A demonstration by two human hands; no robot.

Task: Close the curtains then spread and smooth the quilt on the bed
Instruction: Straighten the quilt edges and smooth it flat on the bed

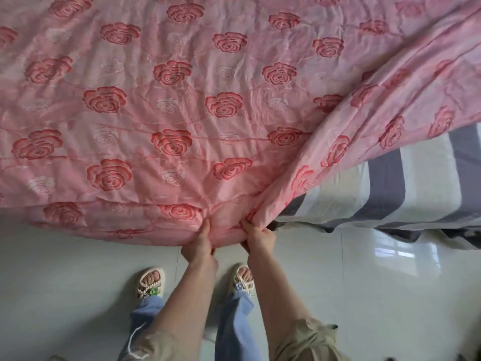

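Quilt [182,105]: pink, red and white rose pattern, wrinkled, covering most of the bed; right part lifted in a fold, exposing grey/white striped sheet [390,183]. Left hand [199,243] and right hand [260,237] fingers clenched on its near edge. No readable text.

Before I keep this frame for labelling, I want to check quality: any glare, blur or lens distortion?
Head view: window glare on the glossy pale floor tiles; wide-angle bending curves the striped grey-and-white bed sheet; the pink rose-patterned quilt is evenly lit; left hand and right hand look slightly soft.
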